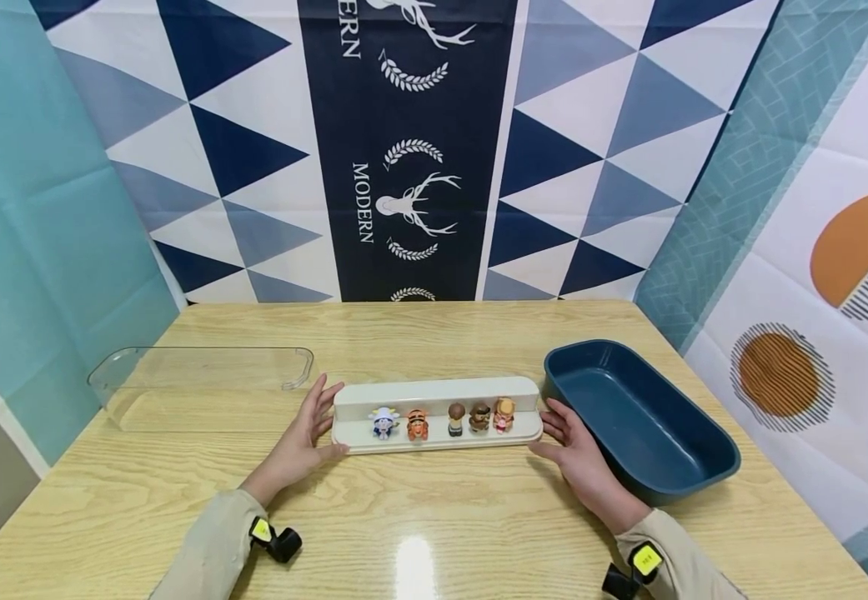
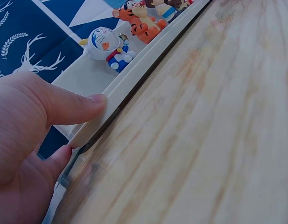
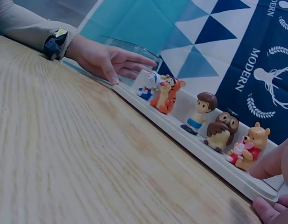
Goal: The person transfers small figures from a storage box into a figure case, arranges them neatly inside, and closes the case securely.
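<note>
A long white display stand (image 1: 434,389) with a raised back step lies between the two hands. Several small figurines stand in a row on it: a blue-and-white cat (image 1: 383,422), an orange tiger (image 1: 417,425), a boy (image 1: 456,419), an owl (image 1: 479,417) and a yellow bear (image 1: 504,414) with a pink piglet. My left hand (image 1: 306,442) grips the stand's left end, thumb (image 2: 90,106) over the front rim and a finger at its underside. At the opposite end my right hand (image 1: 579,454) pinches the corner, close beside the bear.
A clear plastic cover (image 1: 216,348) lies on the wooden table (image 1: 418,508) at the left. To the right, a dark blue basin (image 1: 636,408) stands right beside my right hand. Patterned cloth (image 1: 253,167) hangs behind the table.
</note>
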The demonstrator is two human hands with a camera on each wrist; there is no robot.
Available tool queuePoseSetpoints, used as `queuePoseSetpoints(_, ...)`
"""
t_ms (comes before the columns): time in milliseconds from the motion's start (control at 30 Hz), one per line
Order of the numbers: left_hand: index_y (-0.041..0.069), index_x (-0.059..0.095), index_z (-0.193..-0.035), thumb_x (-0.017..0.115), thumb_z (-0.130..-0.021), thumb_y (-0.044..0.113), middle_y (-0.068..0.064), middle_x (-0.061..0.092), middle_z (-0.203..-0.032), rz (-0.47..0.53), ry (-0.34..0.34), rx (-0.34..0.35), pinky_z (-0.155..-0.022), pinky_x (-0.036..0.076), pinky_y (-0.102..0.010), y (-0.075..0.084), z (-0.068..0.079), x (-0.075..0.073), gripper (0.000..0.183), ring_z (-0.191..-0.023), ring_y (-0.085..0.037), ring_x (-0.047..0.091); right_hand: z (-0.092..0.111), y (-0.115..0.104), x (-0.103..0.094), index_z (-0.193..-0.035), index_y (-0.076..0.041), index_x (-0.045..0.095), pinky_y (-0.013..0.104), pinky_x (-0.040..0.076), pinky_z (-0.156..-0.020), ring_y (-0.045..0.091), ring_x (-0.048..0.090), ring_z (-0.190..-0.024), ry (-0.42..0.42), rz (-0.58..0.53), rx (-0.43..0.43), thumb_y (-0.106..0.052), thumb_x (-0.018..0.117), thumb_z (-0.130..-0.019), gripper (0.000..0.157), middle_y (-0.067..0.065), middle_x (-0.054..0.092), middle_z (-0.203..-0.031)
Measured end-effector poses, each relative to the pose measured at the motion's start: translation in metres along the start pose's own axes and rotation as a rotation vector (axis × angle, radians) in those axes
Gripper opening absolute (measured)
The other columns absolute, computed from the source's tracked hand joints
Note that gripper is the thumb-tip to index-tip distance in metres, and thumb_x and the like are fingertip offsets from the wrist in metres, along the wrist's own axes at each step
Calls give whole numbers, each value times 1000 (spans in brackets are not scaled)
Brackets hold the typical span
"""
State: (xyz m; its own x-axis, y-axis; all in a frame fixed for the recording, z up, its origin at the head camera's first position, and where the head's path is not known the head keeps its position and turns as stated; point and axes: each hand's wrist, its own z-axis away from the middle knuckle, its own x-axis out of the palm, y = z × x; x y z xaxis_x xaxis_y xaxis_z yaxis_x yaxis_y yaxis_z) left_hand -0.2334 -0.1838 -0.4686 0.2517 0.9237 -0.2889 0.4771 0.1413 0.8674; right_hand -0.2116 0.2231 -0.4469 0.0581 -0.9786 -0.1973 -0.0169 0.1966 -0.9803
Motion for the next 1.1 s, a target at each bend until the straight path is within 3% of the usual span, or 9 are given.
queuePoseSetpoints(100,0,-6,-157,71,-75,-17,-32,18,-157,-5,3,21,-114,28,-41,-2,1,-1,114,-144,-48,17,-1,2,-1,-153,9,17,8,42,-84,42,35,-135,7,-1,-24,12,61,-89,77,33,33,-148)
queuePoseSetpoints(200,3,-5,-158,71,-76,-17,-31,19,-157,0,2,55,-113,30,-27,-5,1,-1,114,-146,-36,21,-1,3,-2,-152,10,21,8,41,-85,42,37,-133,17,6,-46,12,61,-88,76,33,35,-147)
queuePoseSetpoints(267,5,-5,-159,71,-76,-16,-31,20,-157,1,-1,67,-113,30,-24,-6,1,-1,114,-147,-32,22,-2,5,-2,-151,10,24,8,41,-86,42,38,-133,27,20,-50,11,62,-87,75,32,36,-147)
queuePoseSetpoints(333,5,-6,-159,71,-77,-15,-30,19,-158,2,-8,59,-114,29,-29,-6,1,-2,114,-147,-33,22,-3,6,-2,-151,10,26,8,40,-86,41,39,-133,37,36,-50,11,63,-87,74,32,37,-147)
queuePoseSetpoints(467,3,-8,-158,71,-77,-17,-30,17,-159,-7,-10,5,-114,23,-50,-4,1,-2,115,-145,-45,16,-4,10,-1,-150,9,29,10,41,-88,40,41,-132,51,75,-44,9,66,-86,74,31,40,-147)
queuePoseSetpoints(600,2,-9,-157,69,-77,-21,-30,16,-159,-4,-7,-20,-113,19,-60,-3,2,-3,114,-145,-48,13,-4,11,1,-149,9,31,12,44,-86,39,45,-129,69,100,-51,7,69,-85,75,30,44,-143)
queuePoseSetpoints(900,2,-8,-158,66,-76,-23,-29,14,-160,28,-9,-64,-115,17,-58,-2,4,1,114,-146,-44,13,2,14,4,-146,11,37,16,49,-81,38,49,-122,96,150,-87,10,72,-82,73,30,49,-134)
queuePoseSetpoints(1100,3,-9,-158,66,-77,-22,-28,14,-161,15,-5,-52,-114,16,-62,-1,3,-1,113,-146,-45,12,-1,14,6,-144,11,40,15,50,-77,38,50,-118,117,177,-146,13,72,-81,71,30,51,-130)
